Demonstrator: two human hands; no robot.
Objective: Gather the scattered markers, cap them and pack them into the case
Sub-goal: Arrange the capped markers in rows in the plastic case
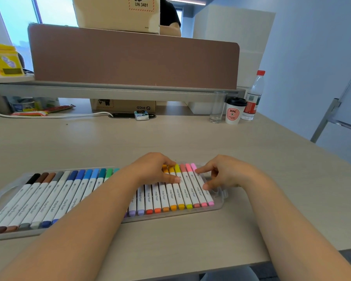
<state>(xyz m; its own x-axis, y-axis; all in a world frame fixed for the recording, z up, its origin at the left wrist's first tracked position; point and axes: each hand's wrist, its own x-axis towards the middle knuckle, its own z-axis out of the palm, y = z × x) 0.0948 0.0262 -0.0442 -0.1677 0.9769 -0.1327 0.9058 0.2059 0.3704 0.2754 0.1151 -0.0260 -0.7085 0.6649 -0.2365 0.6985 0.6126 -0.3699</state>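
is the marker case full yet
Cannot tell fully: markers fill every visible slot of the case, black through pink, but the left forearm hides a stretch in the middle.

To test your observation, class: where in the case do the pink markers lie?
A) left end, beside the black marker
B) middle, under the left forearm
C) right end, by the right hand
C: the pink markers lie last at the right end of the case, where fingers of the right hand touch them.
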